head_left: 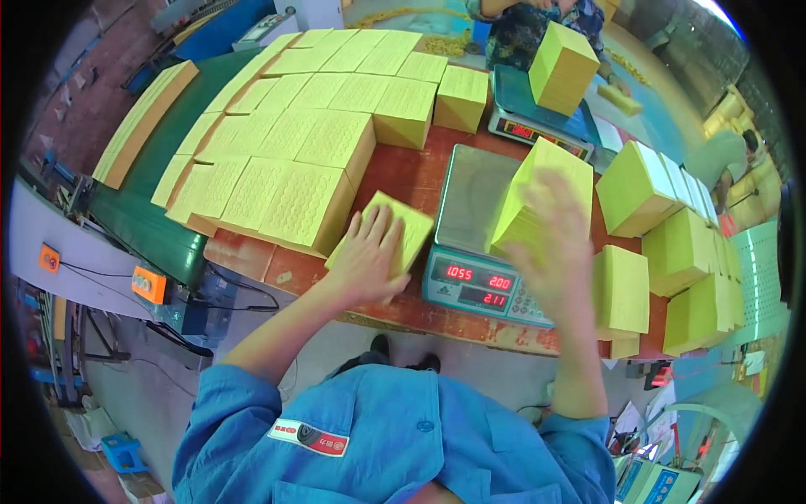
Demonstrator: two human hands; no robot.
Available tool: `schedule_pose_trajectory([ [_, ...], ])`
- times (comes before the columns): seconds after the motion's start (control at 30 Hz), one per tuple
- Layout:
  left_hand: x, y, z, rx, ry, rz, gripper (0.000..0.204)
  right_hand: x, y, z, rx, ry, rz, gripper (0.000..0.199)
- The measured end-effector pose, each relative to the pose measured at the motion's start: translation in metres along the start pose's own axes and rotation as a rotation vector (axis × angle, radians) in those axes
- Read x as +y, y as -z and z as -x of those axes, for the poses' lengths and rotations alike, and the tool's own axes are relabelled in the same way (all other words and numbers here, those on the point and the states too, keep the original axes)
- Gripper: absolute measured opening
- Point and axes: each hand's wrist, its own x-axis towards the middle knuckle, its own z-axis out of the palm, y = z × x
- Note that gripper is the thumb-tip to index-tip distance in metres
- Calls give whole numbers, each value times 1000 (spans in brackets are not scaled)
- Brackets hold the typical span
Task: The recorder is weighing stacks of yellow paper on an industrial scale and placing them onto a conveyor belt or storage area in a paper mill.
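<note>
Two yellow stacks lie by the hands: a low stack (413,235) directly beneath the left hand (367,256), its fingers spread across the top and its thumb near the closer edge, and a tall stack (515,214) behind and beside the right hand (561,252). The right fingers are blurred; they look parted, but I cannot tell whether they touch the tall stack. It stands on a scale (473,181), whose bare part of the pan lies to the left of those fingers and whose lit display (474,284) lies below them, toward the body. Beyond and left of the left fingers, rows of embossed yellow blocks (323,181) cover much of the red table (411,172); right of the right fingers stand more yellow stacks (620,290). Both stacks look like loose paper sheets, so I judge them dense, fairly heavy when tall, and firm under flat pressure, yet apt to slide apart or bend at the corners. Best to take hold with palms on opposite sides, low down, squeezing evenly, rather than pinching the uppermost sheets.
</note>
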Motion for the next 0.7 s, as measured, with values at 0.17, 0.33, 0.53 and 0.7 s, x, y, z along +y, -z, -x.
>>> schedule_pose_trajectory([
  [0.17,-4,55,51,-198,-295,172,78,-59,-129,-36,-259,213,-514,48],
  [0.33,6,22,149,247,134,186,68,-51,-211,-39,-792,65,-443,50],
  [0.53,74,-93,205,656,1420,2082,90,-65,-189,-5,-925,44,-495,45],
  [0.7,82,-58,166,788,1044,2147,86,-66,-184,41,-754,-36,-550,43],
])
